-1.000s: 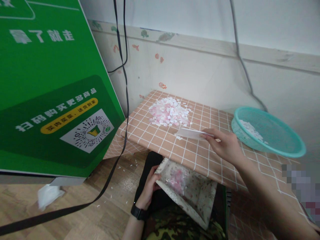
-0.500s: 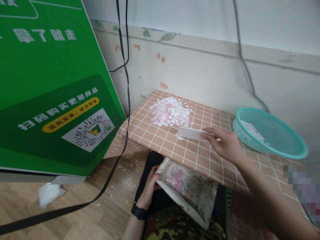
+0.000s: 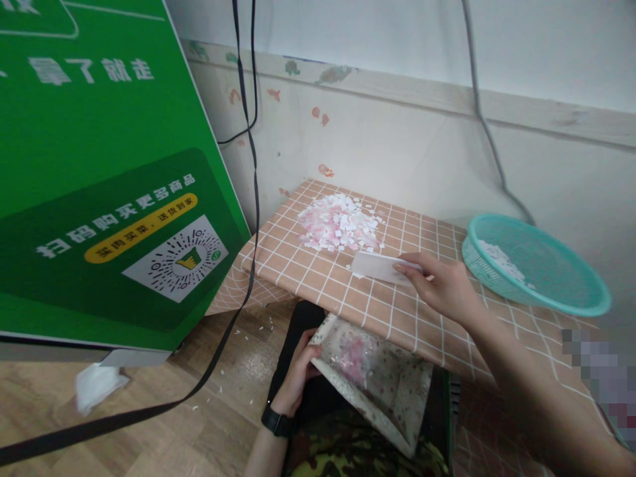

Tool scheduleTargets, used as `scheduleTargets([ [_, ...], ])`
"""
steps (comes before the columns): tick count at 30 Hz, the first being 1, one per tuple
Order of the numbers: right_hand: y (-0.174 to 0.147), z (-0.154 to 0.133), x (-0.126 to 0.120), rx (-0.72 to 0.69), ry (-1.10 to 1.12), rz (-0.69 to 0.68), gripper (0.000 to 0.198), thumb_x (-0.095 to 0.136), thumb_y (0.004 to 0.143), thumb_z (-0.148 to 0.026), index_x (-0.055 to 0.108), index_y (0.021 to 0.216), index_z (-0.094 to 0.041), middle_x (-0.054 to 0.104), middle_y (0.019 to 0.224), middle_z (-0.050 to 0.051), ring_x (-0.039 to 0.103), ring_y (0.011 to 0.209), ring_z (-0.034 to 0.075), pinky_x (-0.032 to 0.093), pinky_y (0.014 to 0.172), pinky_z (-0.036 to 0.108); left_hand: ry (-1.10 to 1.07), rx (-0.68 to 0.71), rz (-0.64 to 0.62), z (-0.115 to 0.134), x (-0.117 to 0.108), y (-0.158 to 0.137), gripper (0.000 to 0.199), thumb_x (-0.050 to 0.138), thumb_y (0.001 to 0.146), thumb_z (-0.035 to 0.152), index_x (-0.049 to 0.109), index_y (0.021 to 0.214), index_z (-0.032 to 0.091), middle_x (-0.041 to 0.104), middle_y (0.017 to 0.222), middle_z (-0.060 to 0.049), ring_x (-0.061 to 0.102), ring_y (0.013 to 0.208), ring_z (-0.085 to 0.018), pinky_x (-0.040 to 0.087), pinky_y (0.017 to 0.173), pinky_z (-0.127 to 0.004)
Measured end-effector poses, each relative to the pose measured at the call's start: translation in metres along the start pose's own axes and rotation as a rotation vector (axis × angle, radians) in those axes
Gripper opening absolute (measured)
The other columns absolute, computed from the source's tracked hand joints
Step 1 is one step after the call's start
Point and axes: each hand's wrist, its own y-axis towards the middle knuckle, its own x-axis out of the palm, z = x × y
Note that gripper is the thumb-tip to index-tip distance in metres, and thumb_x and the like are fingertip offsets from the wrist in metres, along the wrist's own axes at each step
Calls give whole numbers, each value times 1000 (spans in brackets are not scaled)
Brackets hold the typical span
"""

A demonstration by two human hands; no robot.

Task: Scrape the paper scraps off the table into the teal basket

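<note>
My right hand (image 3: 440, 283) pinches a flat white card (image 3: 380, 266), which is held low over the checked tabletop with its long edge near the cloth. A few small white paper pieces lie by the card's left end. Behind it is a heap of white and pink paper bits (image 3: 340, 222). Below the table's front edge, my left hand (image 3: 299, 368) grips the left rim of a speckled tray (image 3: 392, 377) on my lap. In the tray lies some pink and clear material (image 3: 354, 358) that I cannot make out clearly.
A turquoise mesh basket (image 3: 566, 265) holding white paper pieces stands at the table's right. The brown checked tablecloth (image 3: 293, 265) reaches the wall. At left stands a big green sign (image 3: 99, 152), with a dark strap (image 3: 218, 358) hanging before it. White scraps dot the wooden floor (image 3: 199, 430).
My right hand and the card have shifted very slightly, the hand a little to the left. The left hand and tray stay where they were.
</note>
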Motion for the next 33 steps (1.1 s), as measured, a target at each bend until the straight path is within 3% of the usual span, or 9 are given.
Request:
scheduleTargets([
  [7, 8, -11, 4, -51, 58, -12, 20, 49, 91, -32, 65, 98, -23, 72, 84, 1, 63, 57, 11, 46, 54, 23, 5, -2, -18, 1, 0, 0, 39, 53, 77, 38, 55, 114, 24, 64, 98, -5, 59, 90, -26, 49, 71, -36],
  [11, 10, -12, 8, -11, 52, 61, 19, 51, 90, -33, 65, 99, -22, 73, 87, 3, 63, 57, 12, 45, 54, 24, 1, 4, -31, 2, 0, -1, 38, 52, 79, 38, 55, 113, 24, 64, 98, -5, 59, 90, -26, 49, 72, -36],
  [21, -11, -1, 6, -35, 44, 4, 15, 52, 90, -29, 64, 95, -22, 71, 73, 0, 61, 53, 12, 42, 51, 24, -10, -15, -2, 1, 0, 0, 44, 56, 73, 42, 56, 114, 24, 65, 97, -5, 60, 89, -26, 48, 73, -36],
  [24, -23, 7, 2, -3, 51, 35, 14, 53, 89, -28, 64, 94, -22, 71, 74, 1, 61, 53, 12, 43, 51, 23, -7, -7, -14, 0, 0, 0, 42, 55, 75, 40, 55, 114, 23, 64, 97, -5, 60, 88, -25, 49, 72, -36],
  [29, -34, 24, 7, 100, -11, 198, 15, 55, 87, -31, 66, 93, -21, 72, 79, 3, 65, 60, 15, 46, 53, 24, -12, 4, -44, -1, -2, 0, 37, 51, 80, 37, 53, 115, 23, 63, 99, -5, 59, 89, -25, 50, 72, -37],
  [33, -33, 31, 18, 150, -18, 185, 18, 54, 88, -31, 67, 96, -21, 72, 81, 4, 66, 61, 16, 47, 54, 24, -27, -3, -32, -3, -2, 1, 38, 52, 80, 34, 52, 116, 23, 63, 98, -4, 59, 87, -24, 50, 71, -37],
])
